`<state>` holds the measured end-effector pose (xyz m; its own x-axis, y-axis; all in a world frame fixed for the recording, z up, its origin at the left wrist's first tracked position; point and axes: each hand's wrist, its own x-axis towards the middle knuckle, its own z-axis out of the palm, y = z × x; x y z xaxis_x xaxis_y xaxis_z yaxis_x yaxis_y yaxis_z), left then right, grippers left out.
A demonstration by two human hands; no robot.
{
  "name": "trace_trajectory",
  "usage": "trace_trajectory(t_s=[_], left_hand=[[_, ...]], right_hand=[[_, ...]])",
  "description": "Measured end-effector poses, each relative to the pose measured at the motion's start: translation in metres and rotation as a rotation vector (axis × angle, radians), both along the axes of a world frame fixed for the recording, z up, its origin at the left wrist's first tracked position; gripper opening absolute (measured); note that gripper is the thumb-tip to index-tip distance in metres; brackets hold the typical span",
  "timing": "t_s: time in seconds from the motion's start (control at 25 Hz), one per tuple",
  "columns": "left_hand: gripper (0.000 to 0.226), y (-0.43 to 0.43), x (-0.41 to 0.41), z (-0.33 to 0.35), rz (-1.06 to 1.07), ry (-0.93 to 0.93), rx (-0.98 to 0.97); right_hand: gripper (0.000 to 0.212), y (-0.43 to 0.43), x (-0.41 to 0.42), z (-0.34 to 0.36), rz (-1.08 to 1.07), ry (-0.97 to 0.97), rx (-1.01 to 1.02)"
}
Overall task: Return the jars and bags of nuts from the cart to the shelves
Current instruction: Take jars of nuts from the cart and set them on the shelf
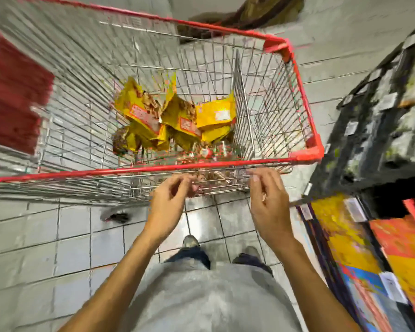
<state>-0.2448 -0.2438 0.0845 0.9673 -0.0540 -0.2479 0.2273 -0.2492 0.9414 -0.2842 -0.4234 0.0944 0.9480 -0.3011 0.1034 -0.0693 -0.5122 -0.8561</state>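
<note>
Yellow nut bags (173,116) are piled in the cart (106,172). Left hand (169,204) and right hand (270,204) are held loosely curled, empty.

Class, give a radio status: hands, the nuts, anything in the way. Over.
Empty: left hand, right hand, near cart rim. Piled in cart: yellow bags. Between hands and bags: cart rim.

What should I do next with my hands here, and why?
Probably reach your right hand over the red rim of the cart and down to the yellow bag nearest it. Both that hand and your left hand hover empty just outside the rim. More bags lie piled in the basket, and the shelves stand on your right.
</note>
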Motion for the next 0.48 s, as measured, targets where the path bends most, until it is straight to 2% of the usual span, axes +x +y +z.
trace_trajectory(t_s=[0.16,0.32,0.44,0.48], left_hand=[[0.020,0.049,0.047,0.013,0.086,0.028,-0.025],[0.019,0.065,0.106,0.015,0.114,0.180,-0.102],[0.012,0.072,0.166,-0.010,-0.023,0.130,0.100],[0.014,0.072,0.187,-0.023,-0.056,0.175,0.163]], right_hand=[[0.031,0.046,0.049,0.002,0.090,0.107,-0.025],[0.027,0.056,0.117,-0.002,0.163,0.136,-0.040],[0.033,0.054,0.179,-0.031,0.280,0.229,-0.099],[0.031,0.053,0.200,-0.045,0.344,0.312,-0.133]])
